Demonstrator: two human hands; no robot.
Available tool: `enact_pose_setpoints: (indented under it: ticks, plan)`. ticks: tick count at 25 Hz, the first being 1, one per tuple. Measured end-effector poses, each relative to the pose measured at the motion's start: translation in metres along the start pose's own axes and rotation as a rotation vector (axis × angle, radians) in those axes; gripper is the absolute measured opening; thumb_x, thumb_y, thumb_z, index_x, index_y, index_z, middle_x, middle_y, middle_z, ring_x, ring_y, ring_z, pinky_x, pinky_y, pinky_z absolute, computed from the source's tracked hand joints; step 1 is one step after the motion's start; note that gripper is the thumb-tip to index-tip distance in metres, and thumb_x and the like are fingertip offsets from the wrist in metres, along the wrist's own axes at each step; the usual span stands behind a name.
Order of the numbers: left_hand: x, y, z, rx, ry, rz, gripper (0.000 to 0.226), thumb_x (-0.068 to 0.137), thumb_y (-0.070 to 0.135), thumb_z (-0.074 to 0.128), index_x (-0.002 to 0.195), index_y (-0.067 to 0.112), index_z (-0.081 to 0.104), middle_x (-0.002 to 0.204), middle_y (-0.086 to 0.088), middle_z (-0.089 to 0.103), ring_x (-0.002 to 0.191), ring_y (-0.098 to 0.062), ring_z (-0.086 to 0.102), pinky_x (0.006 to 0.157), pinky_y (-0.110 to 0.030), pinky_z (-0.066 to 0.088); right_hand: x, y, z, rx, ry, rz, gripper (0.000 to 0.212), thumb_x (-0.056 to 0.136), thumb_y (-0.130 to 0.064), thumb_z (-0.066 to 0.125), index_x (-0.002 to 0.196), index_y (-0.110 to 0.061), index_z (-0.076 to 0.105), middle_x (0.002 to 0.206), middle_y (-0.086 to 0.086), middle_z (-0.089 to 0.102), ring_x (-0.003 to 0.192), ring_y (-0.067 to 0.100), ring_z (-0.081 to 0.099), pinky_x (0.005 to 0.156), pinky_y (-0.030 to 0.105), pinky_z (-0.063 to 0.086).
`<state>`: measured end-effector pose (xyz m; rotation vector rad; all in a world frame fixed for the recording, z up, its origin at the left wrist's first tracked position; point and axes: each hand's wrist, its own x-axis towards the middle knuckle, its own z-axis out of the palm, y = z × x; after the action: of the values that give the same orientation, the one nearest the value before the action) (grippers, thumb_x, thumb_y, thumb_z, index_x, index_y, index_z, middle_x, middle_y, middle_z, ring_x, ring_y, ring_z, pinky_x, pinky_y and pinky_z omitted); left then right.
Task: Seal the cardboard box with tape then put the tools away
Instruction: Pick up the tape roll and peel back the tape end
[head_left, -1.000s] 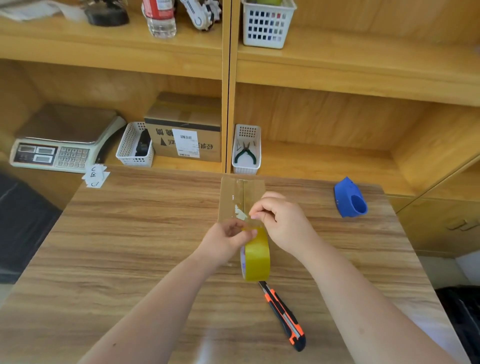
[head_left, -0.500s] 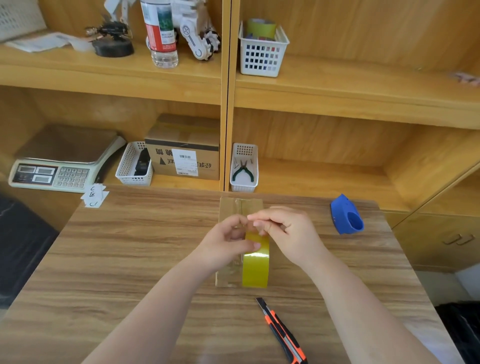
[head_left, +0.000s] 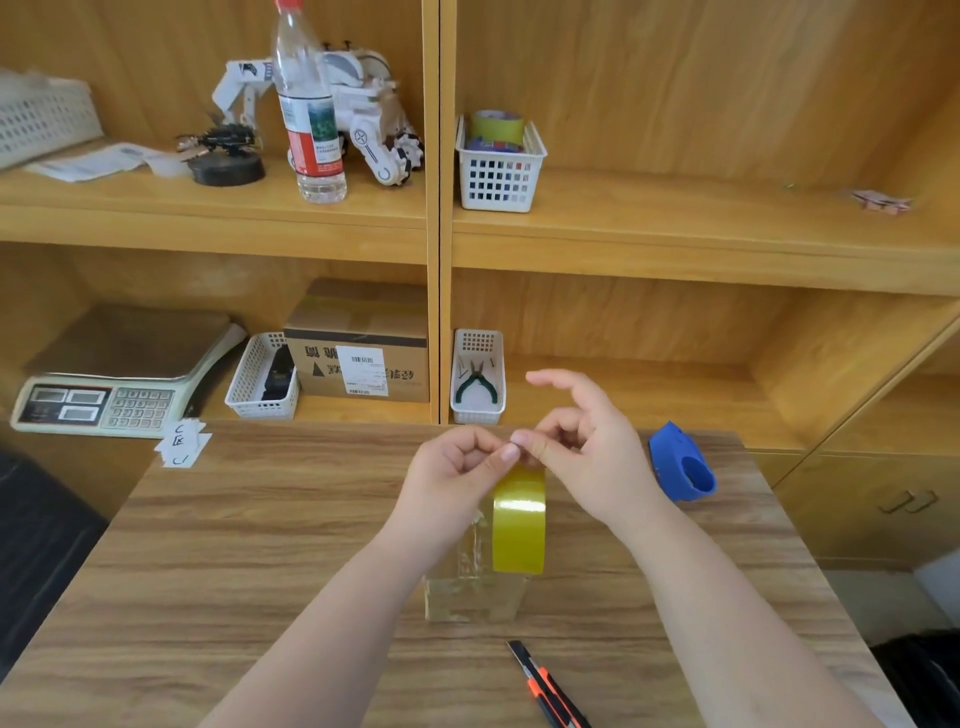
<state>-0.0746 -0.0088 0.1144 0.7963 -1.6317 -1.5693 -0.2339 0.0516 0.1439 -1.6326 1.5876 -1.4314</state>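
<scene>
Yellow tape roll (head_left: 519, 519) stands on edge between my wrists, its top right under my fingertips. My left hand (head_left: 452, 467) is curled with the thumb and forefinger pressed together at the top of the roll, and my right hand (head_left: 587, 457) meets it there, thumb and a bent finger pinching at the same spot while the forefinger lifts free; whether I have the loose tape end between them is too small to tell. Below and behind the roll lies the cardboard box (head_left: 472, 597), mostly hidden by my forearms, its near part glossy. It rests on the wooden table (head_left: 249, 545). Toward me on the table lies an orange and black utility knife (head_left: 550, 691), apart from the box. A blue tape dispenser (head_left: 683, 465) sits to the right, near my right wrist.
</scene>
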Motion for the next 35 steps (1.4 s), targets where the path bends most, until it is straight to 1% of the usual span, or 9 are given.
enact_pose_setpoints:
  ticks: [6, 8, 12, 15, 17, 21, 25, 30, 35]
  plan:
    - [-0.002, 0.013, 0.012, -0.105, 0.079, -0.053, 0.031, 0.095, 0.015, 0.061, 0.070, 0.026, 0.077, 0.080, -0.001, 0.080, 0.077, -0.009, 0.075, 0.065, -0.012, 0.052, -0.006, 0.005, 0.002, 0.266, 0.069, 0.095, 0.045, 0.084, -0.011, 0.071, 0.116, -0.040, 0.057, 0.070, 0.004, 0.070, 0.070, 0.013, 0.067, 0.068, 0.023, 0.054]
    - [-0.003, 0.016, 0.014, -0.156, 0.140, -0.087, 0.030, 0.096, 0.016, 0.059, 0.073, 0.019, 0.078, 0.080, -0.006, 0.081, 0.077, -0.015, 0.077, 0.067, -0.021, 0.057, -0.008, 0.008, 0.002, 0.335, 0.089, 0.102, 0.041, 0.085, -0.011, 0.068, 0.112, -0.040, 0.059, 0.072, 0.001, 0.069, 0.073, 0.012, 0.065, 0.071, 0.023, 0.053]
    - [-0.005, 0.022, 0.013, -0.173, 0.233, -0.110, 0.026, 0.095, 0.020, 0.061, 0.077, 0.009, 0.076, 0.083, -0.011, 0.080, 0.087, -0.027, 0.076, 0.091, -0.050, 0.055, -0.016, 0.008, 0.006, 0.368, 0.103, 0.009, 0.030, 0.086, -0.009, 0.067, 0.112, -0.025, 0.064, 0.083, 0.010, 0.074, 0.085, 0.023, 0.071, 0.080, 0.028, 0.055]
    - [-0.006, 0.024, 0.011, -0.118, 0.295, -0.125, 0.026, 0.092, 0.024, 0.065, 0.072, 0.015, 0.078, 0.078, -0.009, 0.079, 0.082, -0.028, 0.073, 0.095, -0.057, 0.053, -0.018, 0.004, 0.014, 0.259, 0.102, -0.054, 0.030, 0.083, -0.010, 0.071, 0.103, -0.032, 0.073, 0.090, -0.007, 0.076, 0.084, 0.012, 0.068, 0.079, 0.024, 0.053]
    - [-0.006, 0.023, 0.010, -0.101, 0.313, -0.124, 0.024, 0.092, 0.027, 0.065, 0.076, 0.017, 0.080, 0.081, -0.009, 0.080, 0.088, -0.030, 0.074, 0.096, -0.057, 0.053, -0.018, 0.004, 0.017, 0.182, 0.115, -0.076, 0.035, 0.082, -0.009, 0.073, 0.104, -0.037, 0.073, 0.095, -0.015, 0.076, 0.086, 0.007, 0.068, 0.079, 0.020, 0.051]
    - [-0.008, 0.024, 0.010, -0.063, 0.318, -0.123, 0.026, 0.092, 0.034, 0.063, 0.077, 0.024, 0.081, 0.080, -0.001, 0.081, 0.090, -0.020, 0.075, 0.098, -0.053, 0.051, -0.020, 0.007, 0.020, 0.186, 0.140, -0.098, 0.046, 0.085, -0.002, 0.070, 0.126, -0.021, 0.061, 0.097, -0.004, 0.077, 0.097, 0.014, 0.070, 0.085, 0.019, 0.050]
    - [-0.010, 0.026, 0.011, -0.056, 0.361, -0.146, 0.027, 0.091, 0.035, 0.065, 0.072, 0.024, 0.081, 0.073, 0.001, 0.080, 0.080, -0.010, 0.075, 0.093, -0.043, 0.053, -0.022, 0.005, 0.019, 0.180, 0.101, -0.133, 0.039, 0.086, 0.003, 0.066, 0.111, -0.027, 0.069, 0.101, -0.005, 0.076, 0.099, 0.013, 0.069, 0.087, 0.024, 0.051]
    - [-0.010, 0.028, 0.012, -0.021, 0.403, -0.146, 0.029, 0.090, 0.033, 0.067, 0.064, 0.028, 0.079, 0.067, 0.005, 0.078, 0.066, 0.002, 0.069, 0.072, -0.026, 0.044, -0.025, 0.009, 0.015, 0.123, 0.017, -0.152, 0.033, 0.088, 0.005, 0.061, 0.100, -0.022, 0.077, 0.108, -0.010, 0.072, 0.109, 0.012, 0.064, 0.094, 0.025, 0.049]
    - [-0.014, 0.023, 0.012, -0.046, 0.344, -0.156, 0.028, 0.090, 0.031, 0.065, 0.066, 0.028, 0.079, 0.071, 0.001, 0.080, 0.084, -0.008, 0.074, 0.087, -0.034, 0.051, -0.026, 0.008, 0.020, 0.179, 0.066, -0.039, 0.035, 0.086, 0.002, 0.068, 0.107, -0.025, 0.073, 0.101, -0.009, 0.076, 0.098, 0.012, 0.069, 0.086, 0.023, 0.052]
